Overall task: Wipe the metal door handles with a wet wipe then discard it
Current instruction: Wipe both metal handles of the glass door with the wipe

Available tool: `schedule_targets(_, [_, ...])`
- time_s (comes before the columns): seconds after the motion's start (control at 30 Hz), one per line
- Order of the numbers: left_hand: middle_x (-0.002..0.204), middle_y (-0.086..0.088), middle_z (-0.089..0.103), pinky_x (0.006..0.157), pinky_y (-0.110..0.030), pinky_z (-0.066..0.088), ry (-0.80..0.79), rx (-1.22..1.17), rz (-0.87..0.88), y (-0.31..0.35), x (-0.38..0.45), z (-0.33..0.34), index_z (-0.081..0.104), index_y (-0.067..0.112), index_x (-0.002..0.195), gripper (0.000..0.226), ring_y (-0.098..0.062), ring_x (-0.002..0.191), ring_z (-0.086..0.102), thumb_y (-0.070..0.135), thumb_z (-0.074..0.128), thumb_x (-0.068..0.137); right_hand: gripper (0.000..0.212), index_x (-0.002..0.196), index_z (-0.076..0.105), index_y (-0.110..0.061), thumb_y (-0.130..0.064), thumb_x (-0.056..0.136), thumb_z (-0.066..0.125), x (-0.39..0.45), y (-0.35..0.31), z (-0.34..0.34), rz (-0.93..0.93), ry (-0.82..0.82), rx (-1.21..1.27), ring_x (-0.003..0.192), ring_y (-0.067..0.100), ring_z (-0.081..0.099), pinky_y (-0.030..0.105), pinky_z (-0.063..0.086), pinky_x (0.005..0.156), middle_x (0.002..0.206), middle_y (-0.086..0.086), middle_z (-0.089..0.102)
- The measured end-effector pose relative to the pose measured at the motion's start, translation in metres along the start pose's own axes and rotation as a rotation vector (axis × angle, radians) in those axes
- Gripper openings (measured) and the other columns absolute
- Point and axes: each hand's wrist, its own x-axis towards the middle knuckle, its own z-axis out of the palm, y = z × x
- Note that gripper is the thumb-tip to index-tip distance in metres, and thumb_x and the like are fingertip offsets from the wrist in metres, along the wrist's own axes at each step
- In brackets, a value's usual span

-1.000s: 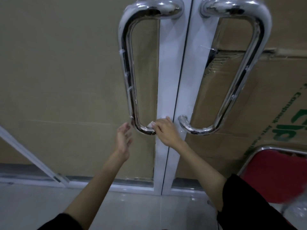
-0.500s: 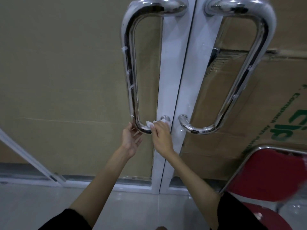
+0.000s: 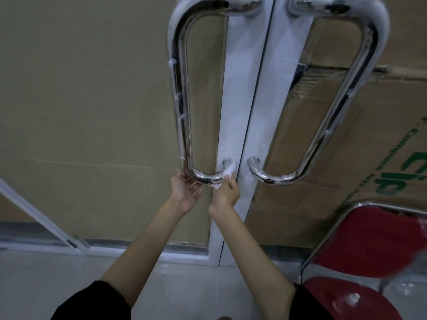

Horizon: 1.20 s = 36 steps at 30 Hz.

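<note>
Two hands met at the bottom bend of the left handle [image 3: 182, 93]. Fingers [image 3: 227, 179] of the right hand [image 3: 225, 192] were curled on a wet wipe [image 3: 228, 170], bunching it against the handle's inner foot, where the tube turns into the white door frame [image 3: 233, 112]. Fingers of the left hand [image 3: 184, 190] lay spread and straight under the curve, touching the tube without gripping it. The wipe looked soft, limp and light, likely to slide or tear if pinched by a corner, so a bunched hold wrapped round the tube seemed the surest way to drag it. The handle looked rigid, fixed and slick, with pale streaks along its length. Just beside it hung the right handle [image 3: 323, 139], similarly marked and probably still to be wiped. A red chair [image 3: 369, 241] stood at the lower right. No bin was in view.
</note>
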Motion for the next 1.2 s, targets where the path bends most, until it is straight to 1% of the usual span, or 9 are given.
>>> schedule_targets(0.13, [0.085,0.005,0.058,0.069,-0.025,0.038,0.029,0.038,-0.002,0.002,0.003,0.0,0.052,0.024,0.078,0.04,-0.012,0.082,0.055,0.045,0.025,0.098,0.033,0.091,0.061,-0.01,-0.013,0.1,0.029,0.026,-0.027,-0.003,0.469,-0.12,0.103,0.054,0.013,0.066,0.017,0.041,0.055,0.062,0.005,0.071])
schedule_targets(0.27, [0.081,0.006,0.055,0.066,-0.024,0.034,0.107,0.03,0.042,0.007,0.007,-0.006,0.048,0.024,0.074,0.04,-0.009,0.077,0.051,0.044,0.023,0.099,0.034,0.105,0.062,-0.002,-0.008,0.1,0.029,0.004,-0.024,-0.005,0.514,-0.102,0.078,0.127,0.025,0.051,0.023,0.051,0.091,0.116,0.015,0.064])
schedule_targets(0.33, [0.085,0.006,0.055,0.065,-0.024,0.033,0.119,0.023,0.058,0.008,0.008,-0.01,0.047,0.024,0.072,0.043,-0.008,0.077,0.05,0.046,0.021,0.099,0.024,0.102,0.058,0.003,-0.007,0.1,0.036,-0.007,-0.022,-0.005,0.412,-0.073,0.125,0.115,0.031,0.058,0.034,0.045,0.1,0.089,0.015,0.06])
schedule_targets(0.43, [0.105,0.004,0.056,0.07,-0.025,0.033,0.102,0.017,0.076,0.011,0.007,-0.015,0.057,0.025,0.083,0.049,-0.011,0.092,0.053,0.048,0.017,0.099,0.018,0.1,0.059,-0.012,-0.015,0.099,0.042,-0.005,-0.015,-0.009,0.059,-0.052,-0.083,0.084,0.013,0.059,0.026,0.047,0.083,0.081,0.004,0.057])
schedule_targets(0.53, [0.127,0.0,0.056,0.086,-0.028,0.031,0.075,0.023,0.083,0.014,0.005,-0.019,0.058,0.019,0.125,0.059,-0.014,0.108,0.048,0.048,0.013,0.099,0.028,0.122,0.059,-0.015,-0.018,0.1,0.041,0.0,0.012,-0.022,-0.498,-0.201,-0.525,0.122,0.008,0.047,0.016,0.036,0.098,0.131,-0.008,0.049])
schedule_targets(0.7, [0.138,0.0,0.053,0.093,-0.03,0.033,0.05,0.02,0.101,0.018,0.004,-0.026,0.061,0.021,0.115,0.055,-0.016,0.11,0.049,0.047,0.015,0.099,0.053,0.141,0.041,-0.008,0.005,0.09,0.032,0.012,0.052,-0.046,-1.175,-0.546,-1.012,0.145,0.012,0.01,0.005,0.02,0.108,0.15,-0.001,0.032])
schedule_targets(0.87, [0.141,0.004,0.049,0.098,-0.03,0.029,0.015,0.097,0.086,0.018,-0.002,-0.032,0.053,0.021,0.131,0.058,-0.017,0.131,0.041,0.048,0.013,0.099,0.052,0.141,0.041,-0.011,0.007,0.092,0.046,0.04,0.039,-0.046,-1.166,-0.338,-0.945,0.143,-0.002,0.009,0.045,0.028,0.115,0.147,-0.006,0.033])
schedule_targets(0.97, [0.143,0.004,0.048,0.099,-0.03,0.028,-0.017,0.123,0.071,0.016,-0.006,-0.031,0.051,0.021,0.133,0.058,-0.018,0.133,0.039,0.048,0.012,0.099,0.04,0.135,0.052,-0.011,-0.005,0.095,0.047,0.026,0.044,-0.028,-1.032,-0.209,-0.809,0.142,0.009,0.019,0.04,0.028,0.115,0.145,-0.004,0.041])
schedule_targets(1.2, [0.142,0.001,0.048,0.099,-0.03,0.028,-0.046,0.133,0.058,0.012,-0.013,-0.038,0.052,0.019,0.132,0.057,-0.017,0.132,0.04,0.047,0.015,0.099,0.035,0.124,0.061,-0.011,-0.002,0.093,0.048,0.03,0.03,-0.042,-1.27,-0.385,-1.078,0.136,0.011,0.036,0.037,0.018,0.118,0.133,-0.001,0.058])
